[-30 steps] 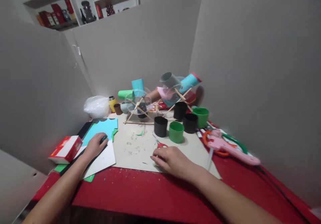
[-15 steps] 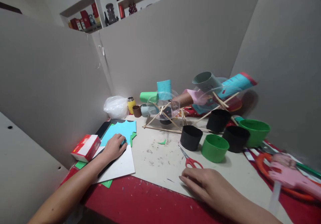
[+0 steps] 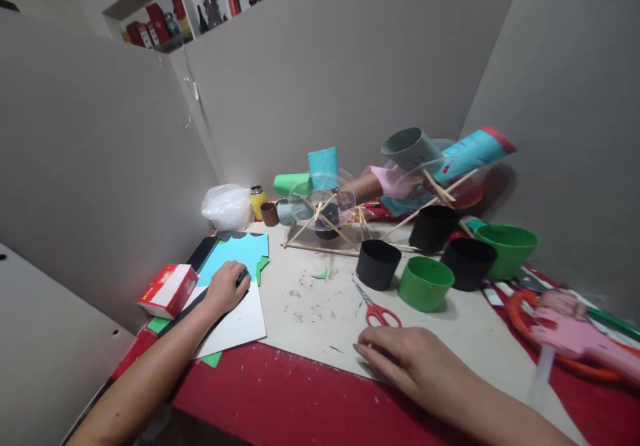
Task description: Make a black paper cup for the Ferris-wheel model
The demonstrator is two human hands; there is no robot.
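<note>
My left hand (image 3: 226, 287) is closed over the white and blue sheets on the left. A small dark item (image 3: 243, 277) shows at its fingertips, too little of it visible to name. Under and behind that hand are a blue paper sheet (image 3: 235, 249) with a scalloped far edge and a white sheet (image 3: 245, 326). At the table's front edge rests my right hand (image 3: 407, 359), empty, with its fingers loosely bent and slightly apart. Just beyond its fingers lie red-handled scissors (image 3: 377, 309), blades pointing away and slightly left.
Black paper ring (image 3: 379, 265) and green paper ring (image 3: 426, 284) stand beyond the scissors. Behind them is a stick frame (image 3: 320, 249) carrying clear discs and coloured tubes. A pink glue gun (image 3: 575, 333) lies right. A red-and-white box (image 3: 167, 293) and plastic bag (image 3: 227, 207) are left.
The camera view has shifted slightly, so most things sit a little higher and further left. Both hands stay at nearly the same places on the table; the dark item at my left fingertips shows more clearly.
</note>
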